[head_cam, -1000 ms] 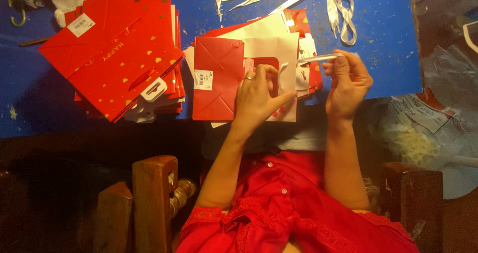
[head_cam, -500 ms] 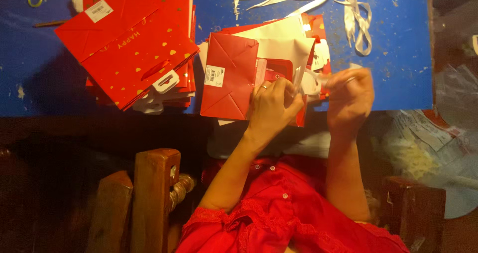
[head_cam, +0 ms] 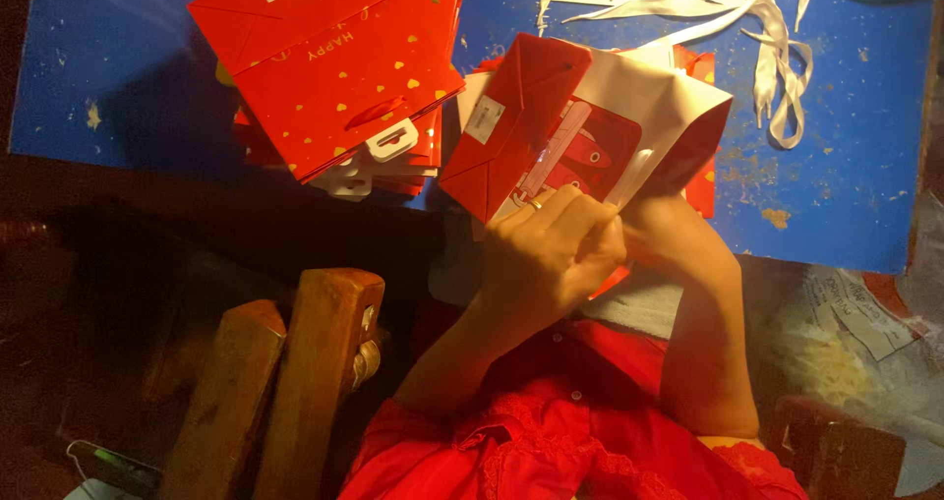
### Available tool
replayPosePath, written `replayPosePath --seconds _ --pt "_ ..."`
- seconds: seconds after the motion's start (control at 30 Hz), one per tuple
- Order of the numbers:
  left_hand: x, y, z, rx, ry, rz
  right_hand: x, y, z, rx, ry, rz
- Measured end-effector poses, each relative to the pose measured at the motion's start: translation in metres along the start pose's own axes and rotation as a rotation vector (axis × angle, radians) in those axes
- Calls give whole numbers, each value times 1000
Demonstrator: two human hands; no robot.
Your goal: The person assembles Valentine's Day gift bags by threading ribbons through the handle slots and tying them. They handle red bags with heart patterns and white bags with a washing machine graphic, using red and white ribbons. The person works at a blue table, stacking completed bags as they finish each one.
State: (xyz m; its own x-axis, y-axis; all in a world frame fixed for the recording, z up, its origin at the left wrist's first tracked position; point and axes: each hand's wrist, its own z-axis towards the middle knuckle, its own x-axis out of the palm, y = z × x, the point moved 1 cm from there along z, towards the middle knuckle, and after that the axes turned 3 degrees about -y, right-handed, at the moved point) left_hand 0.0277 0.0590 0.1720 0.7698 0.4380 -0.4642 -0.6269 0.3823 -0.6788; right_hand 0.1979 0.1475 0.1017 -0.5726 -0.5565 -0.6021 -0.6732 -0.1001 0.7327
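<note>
Left hand (head_cam: 551, 249) curled, gripping the red paper bag (head_cam: 551, 126); right hand (head_cam: 661, 233) inside it.

Both forearms rise from the red sleeves and meet ahead. The left hand (head_cam: 551, 249) curls, fingers bent, ring showing. The right hand (head_cam: 661, 233) lies mostly hidden behind it.
</note>
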Motion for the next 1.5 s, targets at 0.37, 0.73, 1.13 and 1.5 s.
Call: replayPosePath --seconds 0.37,0.73,1.13,1.5 --pt "-21 3 7 -15 -64 -70 -26 59 -60 -414 -799 6" --pt "25 -10 -12 150 39 3 3 -1 -59 -261 -557 792" --pt "-6 15 -44 451 -339 -120 62 40 24 -263 -605 1182" --pt "-35 31 -49 334 -352 -260 135 117 30 17 501 1397"
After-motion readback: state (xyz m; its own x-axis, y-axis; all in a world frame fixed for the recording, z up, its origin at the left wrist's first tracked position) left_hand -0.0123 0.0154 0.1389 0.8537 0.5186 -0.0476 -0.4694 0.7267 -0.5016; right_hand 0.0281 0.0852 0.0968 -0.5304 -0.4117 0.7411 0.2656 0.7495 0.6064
